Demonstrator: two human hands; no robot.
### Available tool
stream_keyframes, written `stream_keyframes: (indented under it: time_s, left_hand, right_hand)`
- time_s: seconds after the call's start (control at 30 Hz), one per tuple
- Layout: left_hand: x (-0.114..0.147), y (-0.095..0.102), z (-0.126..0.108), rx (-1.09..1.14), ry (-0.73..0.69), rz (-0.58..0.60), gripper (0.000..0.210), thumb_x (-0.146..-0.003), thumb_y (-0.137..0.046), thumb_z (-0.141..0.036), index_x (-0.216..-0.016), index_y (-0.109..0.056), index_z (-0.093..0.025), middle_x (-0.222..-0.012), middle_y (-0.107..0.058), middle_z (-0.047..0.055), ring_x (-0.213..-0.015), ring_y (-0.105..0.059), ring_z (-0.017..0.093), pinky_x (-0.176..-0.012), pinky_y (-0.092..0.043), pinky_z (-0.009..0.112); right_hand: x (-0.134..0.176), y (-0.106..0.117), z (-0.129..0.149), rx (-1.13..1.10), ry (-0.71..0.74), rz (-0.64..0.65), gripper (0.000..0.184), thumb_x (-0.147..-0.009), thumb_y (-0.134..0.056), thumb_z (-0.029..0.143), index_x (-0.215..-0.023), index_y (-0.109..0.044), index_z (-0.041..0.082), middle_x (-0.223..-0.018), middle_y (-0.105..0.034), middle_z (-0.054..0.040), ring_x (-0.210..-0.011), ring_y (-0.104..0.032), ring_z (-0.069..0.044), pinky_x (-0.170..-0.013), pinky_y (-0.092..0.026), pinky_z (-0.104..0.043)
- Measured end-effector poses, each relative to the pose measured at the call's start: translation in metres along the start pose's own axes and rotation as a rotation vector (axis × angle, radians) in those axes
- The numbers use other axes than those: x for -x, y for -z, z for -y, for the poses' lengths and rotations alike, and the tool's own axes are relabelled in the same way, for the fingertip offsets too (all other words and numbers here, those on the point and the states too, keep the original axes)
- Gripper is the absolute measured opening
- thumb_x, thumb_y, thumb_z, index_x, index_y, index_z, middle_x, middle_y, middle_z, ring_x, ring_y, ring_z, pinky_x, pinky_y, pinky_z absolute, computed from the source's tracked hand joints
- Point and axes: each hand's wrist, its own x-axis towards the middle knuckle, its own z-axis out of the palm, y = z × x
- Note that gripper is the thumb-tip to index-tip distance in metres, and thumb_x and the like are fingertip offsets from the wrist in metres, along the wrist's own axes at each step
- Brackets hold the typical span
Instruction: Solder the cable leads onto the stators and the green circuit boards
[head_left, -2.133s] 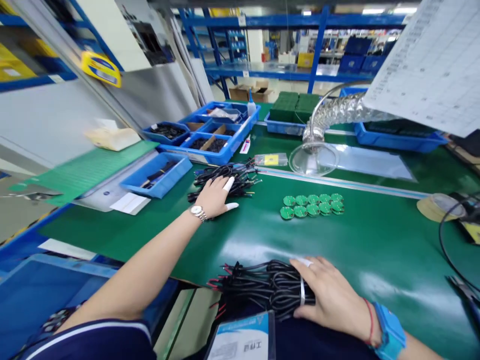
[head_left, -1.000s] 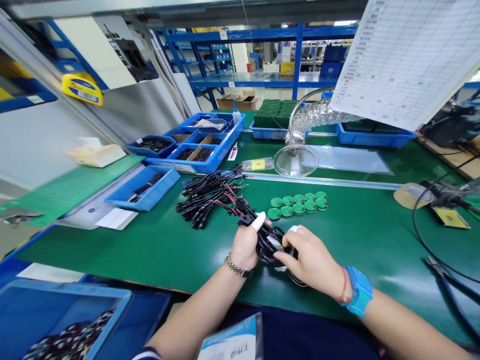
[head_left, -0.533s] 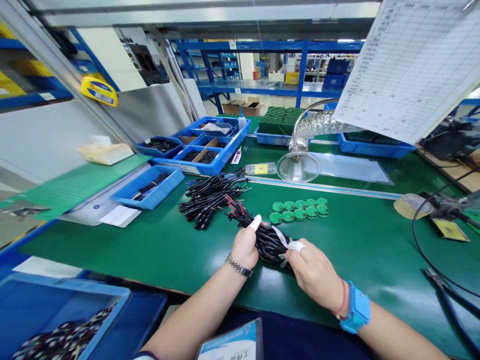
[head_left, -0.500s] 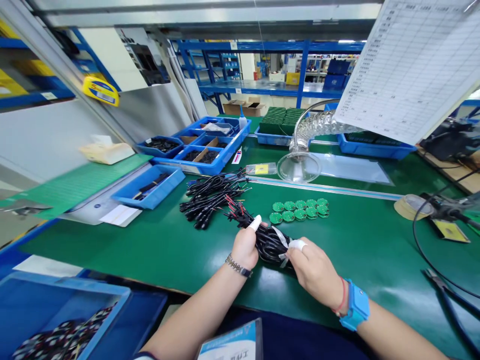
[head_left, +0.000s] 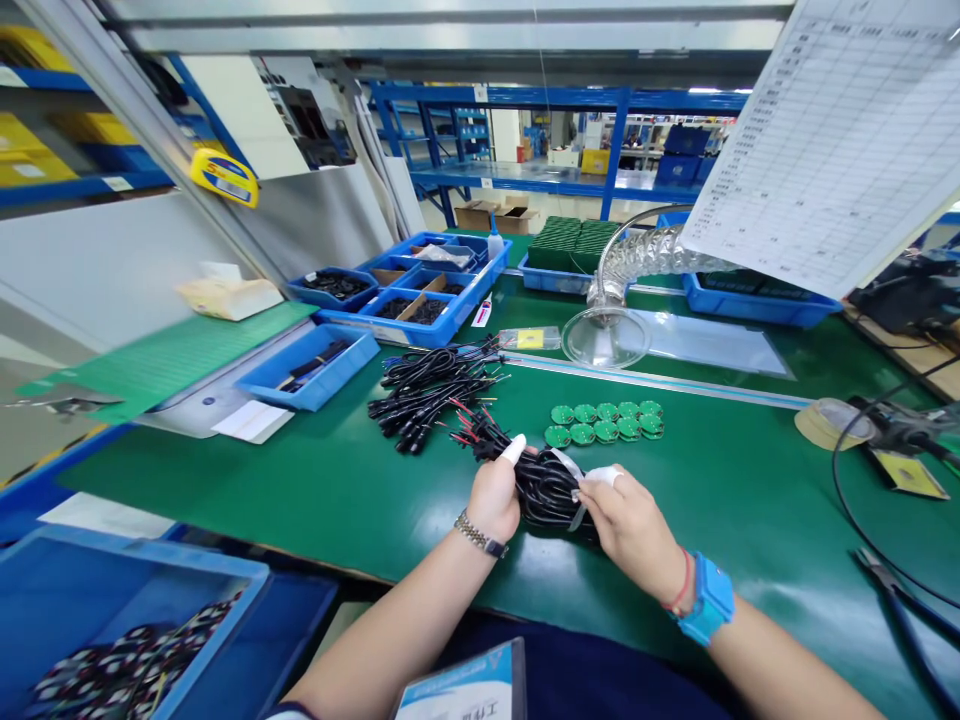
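Note:
A bundle of black cables (head_left: 546,492) with bare red and black wire ends lies across the front middle of the green bench. My left hand (head_left: 496,492) is wrapped round the bundle near its wire ends, its thumb in a white finger cot. At the other side, my right hand (head_left: 628,515) pinches the whitish strap (head_left: 576,518) tied round the bundle; white covers a finger here too. Just beyond, round green circuit boards (head_left: 604,423) sit in two rows. More black cables (head_left: 431,390) lie in a pile to the left.
A divided blue tray (head_left: 450,325) of small parts stands at the back left, beside a smaller blue bin (head_left: 311,375). A clear fume hood (head_left: 606,338) on a foil duct stands behind the boards. Tape (head_left: 834,424) and pliers (head_left: 892,590) lie on the right.
The view has shifted slightly, so everything sits a little farther right. My left hand keeps its hold on the cables; the right fingers have moved slightly at the strap.

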Motion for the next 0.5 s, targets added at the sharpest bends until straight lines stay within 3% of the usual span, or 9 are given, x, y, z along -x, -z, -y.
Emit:
stream_keyframes:
  time_s: [0.1,0.2,0.37,0.43,0.5]
  left_hand:
    - [0.001,0.001,0.002,-0.002,-0.02,0.004,0.02,-0.064,-0.068,-0.029,-0.062,-0.061,-0.011,-0.055,-0.062,0.004,-0.055,-0.061,0.016,-0.06,-0.049,0.028]
    - [0.002,0.0,0.003,-0.008,-0.05,0.005,0.021,-0.062,-0.069,-0.03,-0.062,-0.062,-0.01,-0.056,-0.063,0.004,-0.055,-0.061,0.016,-0.059,-0.049,0.028]
    - [0.008,-0.005,-0.001,0.045,-0.035,0.012,0.02,-0.063,-0.068,-0.028,-0.061,-0.062,-0.01,-0.057,-0.064,0.005,-0.054,-0.061,0.016,-0.06,-0.049,0.029]
    - [0.01,-0.006,-0.005,0.097,-0.044,0.009,0.017,-0.065,-0.067,-0.026,-0.062,-0.062,-0.009,-0.058,-0.064,0.005,-0.056,-0.061,0.016,-0.062,-0.05,0.029]
    - [0.01,-0.007,-0.01,0.129,-0.081,0.002,0.016,-0.066,-0.067,-0.025,-0.063,-0.062,-0.01,-0.06,-0.064,0.005,-0.056,-0.061,0.015,-0.063,-0.049,0.028]
  right_hand:
    - [-0.008,0.005,-0.002,-0.224,-0.146,-0.049,0.021,-0.086,-0.043,0.027,-0.076,-0.059,0.017,-0.075,-0.059,-0.0066,-0.073,-0.051,-0.017,-0.069,-0.043,-0.032]
    - [-0.02,0.02,0.01,-0.341,-0.213,-0.108,0.023,-0.089,-0.037,0.029,-0.078,-0.053,0.017,-0.072,-0.057,-0.0031,-0.066,-0.051,-0.012,-0.062,-0.044,-0.026]
    - [-0.04,0.056,0.038,-0.935,-0.253,-0.31,0.014,-0.085,-0.048,0.026,-0.075,-0.051,0.017,-0.07,-0.051,0.0011,-0.062,-0.046,-0.008,-0.058,-0.039,-0.022]
    - [-0.043,0.066,0.043,-1.008,-0.23,-0.288,0.015,-0.085,-0.049,0.025,-0.072,-0.051,0.017,-0.068,-0.051,0.0011,-0.062,-0.046,-0.009,-0.059,-0.039,-0.023]
    - [-0.04,0.072,0.046,-1.013,-0.202,-0.16,0.016,-0.085,-0.048,0.024,-0.072,-0.052,0.017,-0.068,-0.052,0.0,-0.064,-0.048,-0.01,-0.059,-0.039,-0.024]
